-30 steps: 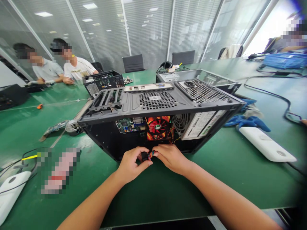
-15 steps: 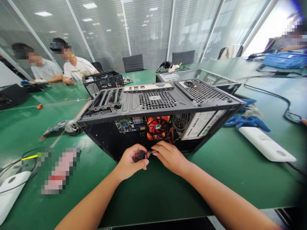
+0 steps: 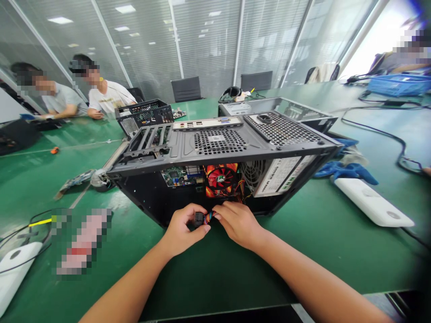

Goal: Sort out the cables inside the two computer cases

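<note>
A black computer case (image 3: 292, 148) stands on the green table, its open side facing me. Inside show a green circuit board (image 3: 180, 176), a red and black fan (image 3: 220, 178) and a power supply with a white label (image 3: 284, 176). In front of the opening, my left hand (image 3: 183, 229) holds a black connector (image 3: 199, 219) between thumb and fingers. Twisted coloured wires (image 3: 209, 217) run from the connector to my right hand (image 3: 239, 224), whose fingers are closed around them.
White power strips (image 3: 373, 202) lie at right and left. Blue gloves (image 3: 350, 172) sit beside the case. Behind it are another case (image 3: 310, 110) and a smaller black frame (image 3: 144, 114). Two people sit at the far left; a blue basket (image 3: 399, 85) is at the far right.
The black connector has turned slightly in my left fingers, so more of its face shows. Both hands stay in nearly the same place.
</note>
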### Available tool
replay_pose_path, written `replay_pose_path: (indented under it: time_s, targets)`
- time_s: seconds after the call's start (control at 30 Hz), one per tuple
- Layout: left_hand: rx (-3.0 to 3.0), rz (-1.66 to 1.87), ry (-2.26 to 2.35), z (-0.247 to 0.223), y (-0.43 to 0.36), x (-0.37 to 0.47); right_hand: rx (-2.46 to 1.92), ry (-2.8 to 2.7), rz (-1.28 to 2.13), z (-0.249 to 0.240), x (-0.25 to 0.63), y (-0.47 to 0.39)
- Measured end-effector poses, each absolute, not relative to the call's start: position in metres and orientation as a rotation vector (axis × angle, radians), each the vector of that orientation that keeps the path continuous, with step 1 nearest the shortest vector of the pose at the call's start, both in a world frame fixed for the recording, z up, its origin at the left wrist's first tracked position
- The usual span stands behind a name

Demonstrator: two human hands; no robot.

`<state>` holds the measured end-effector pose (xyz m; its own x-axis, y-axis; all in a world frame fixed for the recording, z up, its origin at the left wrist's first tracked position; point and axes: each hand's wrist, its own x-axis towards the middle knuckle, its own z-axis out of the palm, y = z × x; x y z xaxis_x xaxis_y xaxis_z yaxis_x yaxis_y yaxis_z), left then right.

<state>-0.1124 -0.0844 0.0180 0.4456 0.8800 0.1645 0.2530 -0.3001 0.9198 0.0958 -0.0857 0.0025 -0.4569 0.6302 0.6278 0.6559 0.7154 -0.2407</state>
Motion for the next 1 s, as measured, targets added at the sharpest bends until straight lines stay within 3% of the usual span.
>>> replay_pose_path:
  time_s: [0.37,0.7,1.0]
  targets:
    - [1.784,0.834,0.900,0.016,-0.081,-0.117,-0.921,-2.241,-0.084,0.005,0.099,-0.084]
    - [2.541,1.016,1.001,0.004,-0.082,-0.119,-0.898,-2.242,0.059,0.011,0.101,-0.082]
    - [2.300,0.934,0.988,0.015,-0.082,-0.117,-0.926,-2.259,-0.031,0.005,0.099,-0.082]
